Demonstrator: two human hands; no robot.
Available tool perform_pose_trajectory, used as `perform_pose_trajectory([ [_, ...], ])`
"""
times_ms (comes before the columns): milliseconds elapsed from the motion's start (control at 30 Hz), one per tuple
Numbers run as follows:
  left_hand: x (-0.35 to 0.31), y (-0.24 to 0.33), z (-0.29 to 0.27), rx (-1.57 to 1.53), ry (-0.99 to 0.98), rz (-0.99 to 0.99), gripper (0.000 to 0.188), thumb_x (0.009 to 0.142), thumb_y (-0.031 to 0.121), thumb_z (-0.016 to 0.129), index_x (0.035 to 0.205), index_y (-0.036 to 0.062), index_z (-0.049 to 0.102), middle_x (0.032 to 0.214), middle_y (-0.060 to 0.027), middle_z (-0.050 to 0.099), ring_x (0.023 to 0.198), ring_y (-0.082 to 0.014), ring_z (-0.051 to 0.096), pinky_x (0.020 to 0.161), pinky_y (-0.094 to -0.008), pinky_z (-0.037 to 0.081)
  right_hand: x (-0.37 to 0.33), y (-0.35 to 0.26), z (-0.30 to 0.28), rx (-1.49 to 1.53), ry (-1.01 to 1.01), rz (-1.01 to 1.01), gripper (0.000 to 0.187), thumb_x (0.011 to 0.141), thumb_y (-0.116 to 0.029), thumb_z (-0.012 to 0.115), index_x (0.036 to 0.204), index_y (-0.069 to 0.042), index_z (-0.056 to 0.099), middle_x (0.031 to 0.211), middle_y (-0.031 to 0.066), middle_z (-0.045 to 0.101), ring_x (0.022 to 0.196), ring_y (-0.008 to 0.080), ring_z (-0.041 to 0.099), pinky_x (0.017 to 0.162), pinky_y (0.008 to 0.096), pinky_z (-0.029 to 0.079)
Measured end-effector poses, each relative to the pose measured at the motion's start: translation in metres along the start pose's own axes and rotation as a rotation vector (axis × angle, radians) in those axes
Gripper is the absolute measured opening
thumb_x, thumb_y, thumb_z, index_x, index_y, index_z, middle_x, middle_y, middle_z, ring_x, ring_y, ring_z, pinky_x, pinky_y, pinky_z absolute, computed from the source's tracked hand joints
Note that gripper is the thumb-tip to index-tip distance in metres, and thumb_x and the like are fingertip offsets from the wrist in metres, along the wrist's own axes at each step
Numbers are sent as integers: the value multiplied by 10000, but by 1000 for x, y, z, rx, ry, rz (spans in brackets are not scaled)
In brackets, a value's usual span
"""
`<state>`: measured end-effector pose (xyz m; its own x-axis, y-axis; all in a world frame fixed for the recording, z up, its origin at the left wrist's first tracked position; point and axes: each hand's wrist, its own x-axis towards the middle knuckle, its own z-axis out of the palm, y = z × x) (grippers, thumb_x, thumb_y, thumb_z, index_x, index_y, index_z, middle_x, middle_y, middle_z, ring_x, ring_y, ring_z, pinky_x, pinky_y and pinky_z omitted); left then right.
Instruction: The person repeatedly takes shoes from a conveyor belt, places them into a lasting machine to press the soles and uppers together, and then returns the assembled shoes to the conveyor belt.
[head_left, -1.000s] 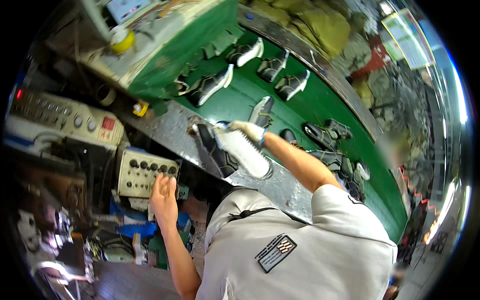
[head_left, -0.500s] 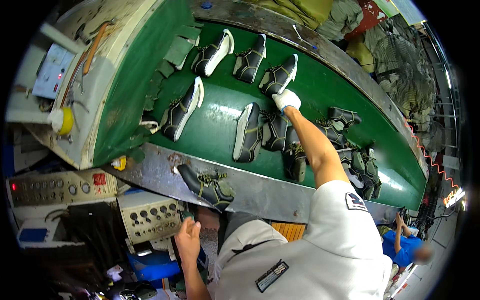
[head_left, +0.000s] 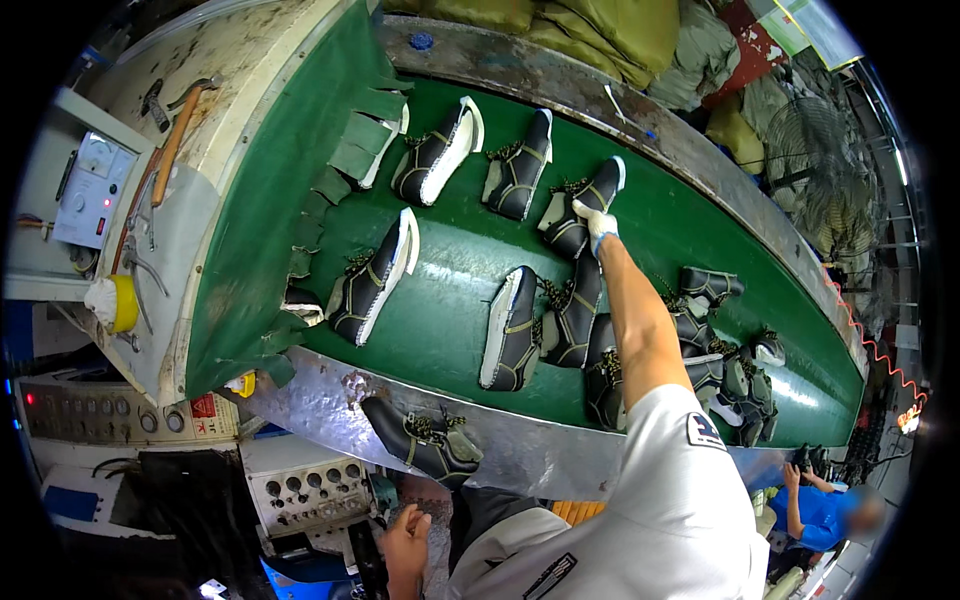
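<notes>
My right hand (head_left: 595, 222), in a white glove, grips the side of a black shoe upper (head_left: 570, 225) with yellow stitching on the far part of the green work surface (head_left: 440, 275). Its toe points away to the right. My bare left hand (head_left: 405, 540) hangs low by the near edge, fingers loosely curled, with nothing visible in it. Nearest to that hand, a black shoe (head_left: 415, 440) lies on the metal ledge (head_left: 330, 385). Beside my right forearm lies another shoe upper (head_left: 575, 315), next to one showing its pale underside (head_left: 500, 330).
More shoe uppers stand at the far left (head_left: 440, 155), and several are heaped at right (head_left: 740, 375). A green curtained machine housing (head_left: 250, 230) bounds the left, with a hammer (head_left: 180, 130) on top. Control boxes (head_left: 310, 490) sit below. A co-worker in blue (head_left: 815, 515) is at far right.
My right hand has slid farther along the shoe to its side. That shoe has rolled, so its white underside no longer shows. The whole view has shifted, with things appearing lower.
</notes>
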<state>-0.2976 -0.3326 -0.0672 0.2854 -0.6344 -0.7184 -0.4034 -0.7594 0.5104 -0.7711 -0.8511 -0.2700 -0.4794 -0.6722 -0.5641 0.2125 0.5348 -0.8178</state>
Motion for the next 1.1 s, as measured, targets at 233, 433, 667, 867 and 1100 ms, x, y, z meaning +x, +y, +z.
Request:
perform_pose_trajectory([
  [233, -7, 32, -36, -251, 21, 54, 388, 934, 122, 690, 1271, -58, 623, 1102, -130, 737, 999, -185, 699, 877, -301, 535, -195, -32, -13, 565, -850, 3, 522, 943, -307, 678, 1340, 7, 551, 1260, 160, 657, 1097, 329, 664, 985, 486, 543],
  [433, -20, 60, -110, -640, 177, 302, 415, 976, 205, 686, 1314, -21, 608, 1113, -98, 713, 970, -136, 662, 834, -272, 518, -445, -8, 45, 676, -1010, 376, 625, 968, -469, 477, 1361, 16, 519, 1288, 220, 620, 1106, 362, 651, 945, 513, 557],
  [667, -75, 16, -210, -801, 422, 332, 500, 954, 296, 708, 1313, -34, 595, 981, -9, 683, 846, -73, 571, 795, -241, 453, -650, 77, 115, 235, -1428, 518, 456, 913, -193, 684, 1294, 31, 572, 1120, 112, 701, 997, 193, 701, 874, 333, 587],
  [867, -154, -142, -217, -1289, 764, 150, 298, 904, 139, 747, 1133, -47, 701, 932, -59, 720, 753, -116, 671, 589, -257, 575, -775, 145, 155, -111, -1724, 576, 571, 991, -322, 641, 1430, 3, 476, 1238, 72, 652, 1042, 144, 653, 917, 309, 542],
  [1100, -205, -250, -241, -1429, 1191, 112, 390, 858, 57, 764, 1212, -56, 644, 1041, -113, 711, 829, -171, 691, 706, -311, 603, -883, 227, 202, -227, -1730, 794, 473, 1019, -269, 601, 1391, 12, 525, 1218, 82, 666, 1043, 153, 660, 900, 310, 554],
])
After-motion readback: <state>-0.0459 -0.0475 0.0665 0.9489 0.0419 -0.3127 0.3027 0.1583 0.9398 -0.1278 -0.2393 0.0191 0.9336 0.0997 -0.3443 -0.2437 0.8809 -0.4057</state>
